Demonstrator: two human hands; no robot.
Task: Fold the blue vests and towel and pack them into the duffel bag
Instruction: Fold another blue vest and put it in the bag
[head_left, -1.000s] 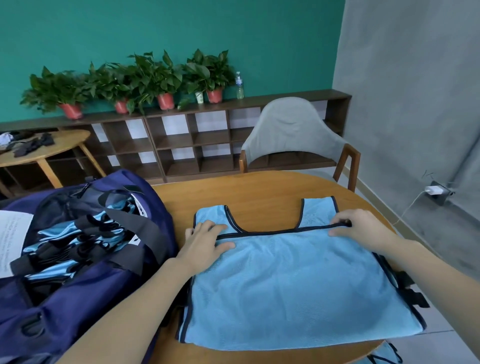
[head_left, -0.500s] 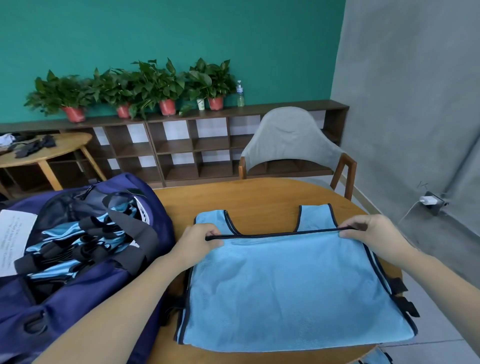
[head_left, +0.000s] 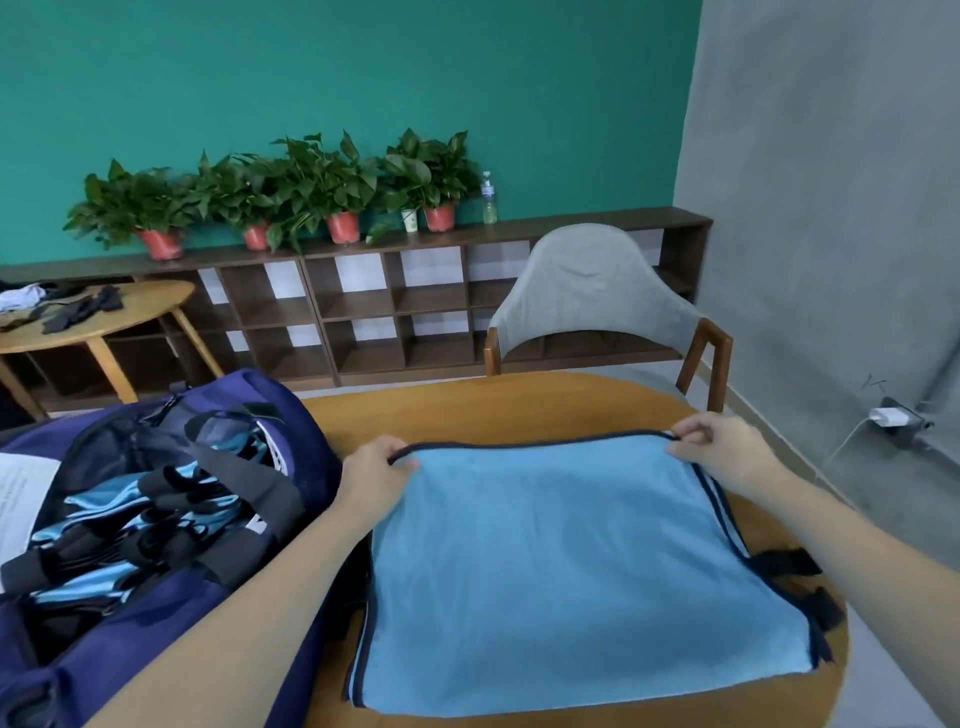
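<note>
Pinching the dark-trimmed far edge of the blue vest (head_left: 561, 571), your left hand (head_left: 371, 475) takes its left corner and your right hand (head_left: 724, 449) its right, each grip clenched on the binding. Fold step looks in hand: edge drawn taut, lower layers showing at the right side. Next move likely calls for bringing both corners over evenly, keeping the trim aligned. Vest lies flat on the worktop (head_left: 519, 410), light blue mesh, smooth, black straps poking out right. Duffel bag (head_left: 130, 649) sits open just left, blue fabric already inside.
</note>
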